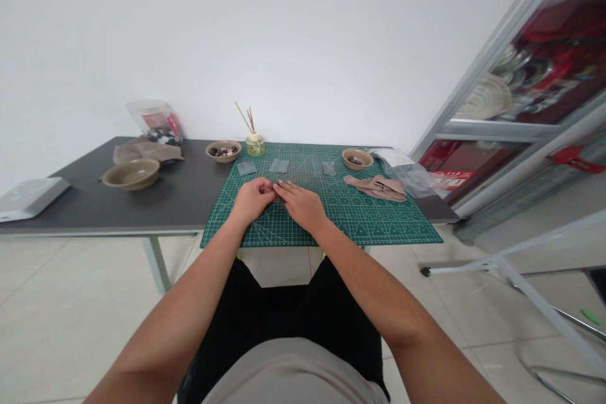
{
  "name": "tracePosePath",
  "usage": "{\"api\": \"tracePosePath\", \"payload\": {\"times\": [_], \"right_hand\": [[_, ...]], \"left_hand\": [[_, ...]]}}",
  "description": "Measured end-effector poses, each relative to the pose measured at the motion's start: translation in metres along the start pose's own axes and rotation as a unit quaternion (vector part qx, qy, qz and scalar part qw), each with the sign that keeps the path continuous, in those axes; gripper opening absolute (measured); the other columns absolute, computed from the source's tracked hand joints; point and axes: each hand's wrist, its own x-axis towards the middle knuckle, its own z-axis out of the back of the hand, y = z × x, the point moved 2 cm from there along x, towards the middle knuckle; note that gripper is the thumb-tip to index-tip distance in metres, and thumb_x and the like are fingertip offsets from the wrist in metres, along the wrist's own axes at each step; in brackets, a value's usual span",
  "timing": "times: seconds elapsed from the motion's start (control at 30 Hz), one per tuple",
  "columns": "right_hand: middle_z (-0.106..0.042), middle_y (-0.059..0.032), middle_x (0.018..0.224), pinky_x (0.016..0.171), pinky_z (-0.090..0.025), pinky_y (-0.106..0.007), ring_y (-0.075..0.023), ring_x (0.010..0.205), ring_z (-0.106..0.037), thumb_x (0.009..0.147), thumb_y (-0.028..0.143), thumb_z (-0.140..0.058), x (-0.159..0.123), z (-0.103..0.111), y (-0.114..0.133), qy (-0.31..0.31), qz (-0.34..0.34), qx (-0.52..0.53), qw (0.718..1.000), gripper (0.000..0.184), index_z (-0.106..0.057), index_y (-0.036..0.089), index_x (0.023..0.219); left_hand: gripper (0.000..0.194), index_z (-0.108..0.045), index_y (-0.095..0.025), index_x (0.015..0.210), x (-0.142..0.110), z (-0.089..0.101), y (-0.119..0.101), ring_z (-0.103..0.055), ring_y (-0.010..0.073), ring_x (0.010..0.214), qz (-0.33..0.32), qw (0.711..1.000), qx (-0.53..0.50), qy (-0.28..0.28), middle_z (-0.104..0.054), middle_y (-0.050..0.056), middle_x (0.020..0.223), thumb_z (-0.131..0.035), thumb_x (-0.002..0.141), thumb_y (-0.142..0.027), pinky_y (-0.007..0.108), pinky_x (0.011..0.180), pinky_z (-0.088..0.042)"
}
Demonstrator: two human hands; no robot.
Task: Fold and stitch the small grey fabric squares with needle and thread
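Both my hands rest together on the green cutting mat [379, 221] near its front middle. My left hand [253, 197] is curled, its fingertips pinched on something small that I cannot make out. My right hand [300, 202] lies beside it, fingers mostly stretched and pressed toward the same spot, and touches the left fingertips. Three small grey fabric squares [279, 166] lie in a row further back on the mat. A folded beige cloth [376, 187] lies on the mat to the right.
A small bowl [357, 158] sits at the mat's back right, another bowl of buttons [223, 151] and a reed diffuser [255, 144] at back left. A larger empty bowl [131, 173], a plastic bag [158, 121] and a white box [29, 196] stand left. A metal frame [521, 284] is right.
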Motion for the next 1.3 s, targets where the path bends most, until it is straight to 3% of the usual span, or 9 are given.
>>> {"api": "tracePosePath", "payload": {"times": [0.2,0.37,0.57,0.8,1.1,1.3], "right_hand": [[-0.052,-0.0051,0.145,0.109,-0.046,-0.045,-0.0244,0.131,-0.053,0.094,0.014,-0.044,0.002,0.001,0.001,0.001,-0.031,0.010,0.999,0.049,-0.052,0.024,0.141],[-0.050,-0.0046,0.146,0.111,-0.044,-0.041,-0.0218,0.133,-0.051,0.094,0.013,-0.044,0.002,0.003,0.003,0.003,-0.007,0.014,1.000,0.049,-0.052,0.022,0.141],[-0.051,-0.0036,0.146,0.102,-0.051,-0.035,-0.0178,0.124,-0.059,0.093,0.011,-0.043,0.002,0.009,0.005,0.004,-0.054,-0.020,0.998,0.051,-0.049,0.021,0.143],[-0.050,-0.0022,0.147,0.110,-0.045,-0.033,-0.0149,0.133,-0.051,0.096,0.015,-0.040,0.001,0.004,0.004,0.000,0.000,-0.026,1.000,0.049,-0.046,0.022,0.145],[-0.049,-0.0047,0.148,0.100,-0.052,-0.034,-0.0186,0.124,-0.059,0.093,0.012,-0.043,0.001,0.007,0.004,0.009,-0.031,-0.044,0.999,0.054,-0.044,0.019,0.146],[-0.048,-0.0033,0.149,0.103,-0.050,-0.033,-0.0170,0.126,-0.057,0.096,0.016,-0.041,0.000,0.002,0.001,0.002,0.003,-0.033,0.999,0.051,-0.042,0.020,0.147]], "left_hand": [[0.013,-0.061,-0.019,0.076,0.001,-0.001,0.001,-0.064,0.0159,0.061,0.001,0.998,-0.064,0.006,-0.069,-0.001,0.063,-0.068,0.068,-0.026,0.026,0.059,-0.046],[0.006,-0.062,-0.019,0.074,-0.001,0.001,-0.004,-0.064,0.0148,0.062,-0.006,1.000,-0.015,-0.006,-0.070,-0.001,0.065,-0.064,0.071,-0.023,0.026,0.061,-0.047],[0.016,-0.061,-0.019,0.078,0.000,-0.001,0.000,-0.065,0.0144,0.065,0.003,0.998,-0.059,-0.015,-0.070,-0.001,0.067,-0.069,0.072,-0.031,0.024,0.062,-0.047],[0.010,-0.061,-0.019,0.078,-0.001,0.000,-0.002,-0.061,0.0120,0.061,-0.017,0.999,-0.028,-0.036,-0.066,-0.003,0.065,-0.063,0.068,-0.020,0.022,0.060,-0.047],[0.014,-0.062,-0.019,0.084,0.003,-0.004,0.008,-0.063,0.0138,0.067,-0.043,0.997,-0.061,-0.022,-0.067,-0.002,0.071,-0.066,0.073,-0.028,0.025,0.066,-0.048],[0.005,-0.059,-0.019,0.076,0.000,-0.002,0.003,-0.052,0.0106,0.058,-0.065,0.997,-0.018,-0.026,-0.057,-0.005,0.062,-0.061,0.074,-0.023,0.023,0.059,-0.041]]}}
